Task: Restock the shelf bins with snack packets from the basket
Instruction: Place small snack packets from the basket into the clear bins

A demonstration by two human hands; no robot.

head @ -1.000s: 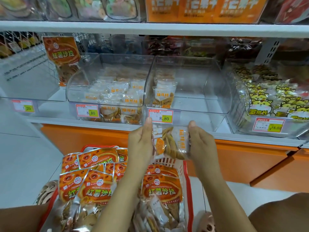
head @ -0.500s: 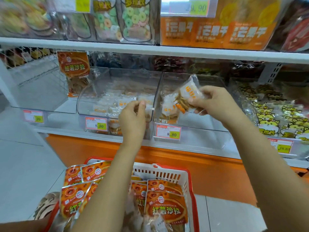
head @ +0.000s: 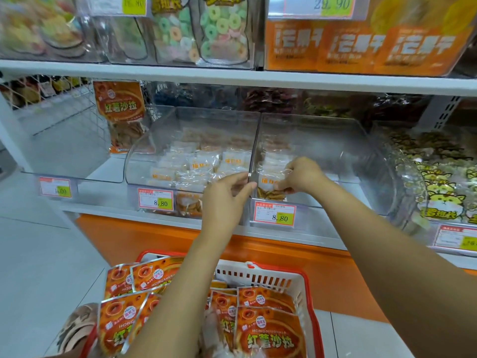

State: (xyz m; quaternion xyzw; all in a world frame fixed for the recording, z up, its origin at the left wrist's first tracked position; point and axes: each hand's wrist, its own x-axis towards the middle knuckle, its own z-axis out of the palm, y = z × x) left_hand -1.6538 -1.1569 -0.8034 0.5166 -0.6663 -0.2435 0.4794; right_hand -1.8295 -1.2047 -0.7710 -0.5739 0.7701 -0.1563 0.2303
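Observation:
My right hand (head: 302, 174) reaches into the right clear bin (head: 343, 151) and pinches a clear snack packet (head: 267, 182), which stands at the bin's front left corner among a few like it. My left hand (head: 227, 195) is at the clear wall between the two bins, thumb and fingertips pinching its front edge. The left clear bin (head: 144, 161) holds several of the same clear packets (head: 204, 164). Below, the red and white basket (head: 313, 303) holds several orange packets (head: 268, 334), partly hidden by my left forearm.
Price tags marked 8.80 (head: 275, 214) sit on the bin fronts. An orange packet (head: 120, 112) stands left of the bins, and a bin of yellow cartoon packets (head: 444, 177) lies to the right. A shelf board (head: 232, 76) hangs close above. Grey floor lies to the left.
My right hand has carried the clear packet from below the shelf up and down into the right bin. My left hand let go of it and moved to the wall between the bins.

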